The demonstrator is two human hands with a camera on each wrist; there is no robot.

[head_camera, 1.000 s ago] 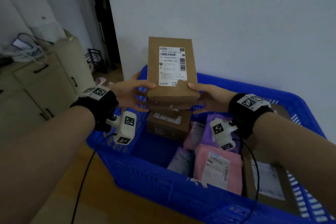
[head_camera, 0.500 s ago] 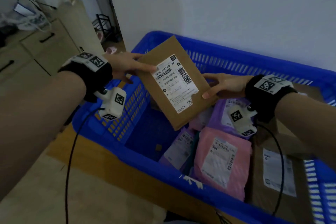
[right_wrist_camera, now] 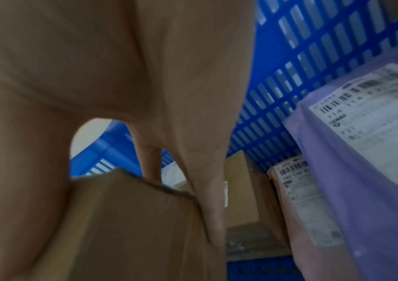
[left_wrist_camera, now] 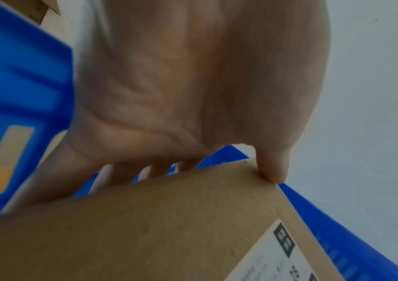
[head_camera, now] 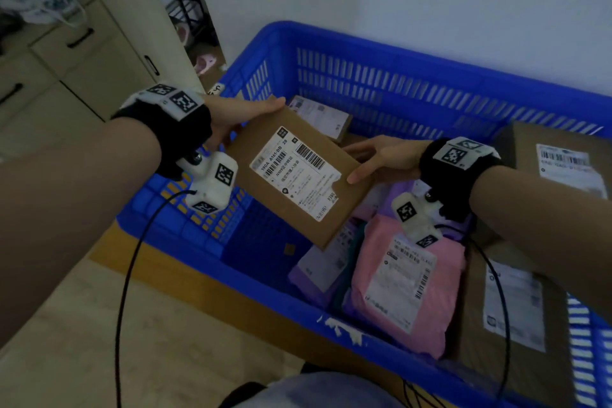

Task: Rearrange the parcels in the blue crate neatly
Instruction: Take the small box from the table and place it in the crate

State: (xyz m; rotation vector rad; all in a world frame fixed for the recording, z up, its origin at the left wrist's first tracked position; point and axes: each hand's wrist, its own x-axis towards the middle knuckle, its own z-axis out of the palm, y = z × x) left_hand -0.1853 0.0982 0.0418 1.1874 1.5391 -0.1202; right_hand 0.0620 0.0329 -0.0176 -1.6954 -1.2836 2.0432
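Observation:
A flat brown cardboard box [head_camera: 291,175] with a white shipping label facing up hangs tilted over the left part of the blue crate [head_camera: 397,46]. My left hand [head_camera: 245,116] grips its far left corner, thumb on top and fingers below. My right hand [head_camera: 367,166] pinches its right edge the same way. The left wrist view shows my left hand's thumb [left_wrist_camera: 272,167] pressed on the box [left_wrist_camera: 145,237] corner. In the right wrist view my right hand's fingers [right_wrist_camera: 205,190] lie along the box [right_wrist_camera: 120,228] side. Under the held box the crate floor [head_camera: 265,235] is bare.
In the crate lie a pink mailer [head_camera: 407,285], a purple mailer [head_camera: 318,268], a small box [head_camera: 321,116] at the back and two large boxes [head_camera: 563,162] [head_camera: 513,325] on the right. A beige cabinet [head_camera: 82,53] stands to the left, a white wall behind.
The box, held upright and high above the crate a second ago, has tipped flat with its label up and come down toward the crate's left part. Both hands kept hold.

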